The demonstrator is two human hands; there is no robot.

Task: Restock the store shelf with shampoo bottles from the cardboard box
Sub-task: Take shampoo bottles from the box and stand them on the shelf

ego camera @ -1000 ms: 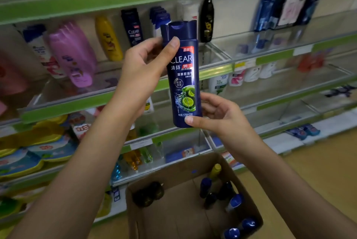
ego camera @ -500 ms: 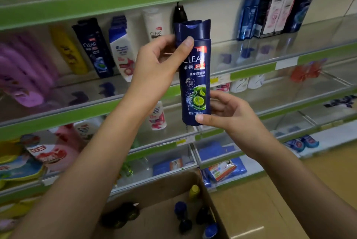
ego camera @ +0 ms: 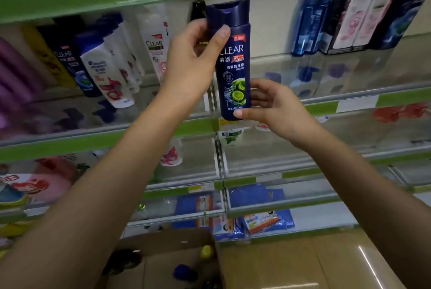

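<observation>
left hand and right hand grip upright "clear" bottle (lime label).

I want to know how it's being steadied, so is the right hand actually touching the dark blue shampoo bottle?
Touching. The head view shows the right hand with its thumb pressed on the front of the shampoo bottle near its base, fingers curled behind it.

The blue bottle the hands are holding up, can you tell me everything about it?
The blue bottle is dark navy, looks like glossy plastic, and has a wide flip cap on top that is closed. Its label reads CLEAR, with green lime slices and splashing water below. It stands upright in the air before the shelf. The left hand grips its upper part, thumb on the front, and the right hand holds its bottom end.
</observation>
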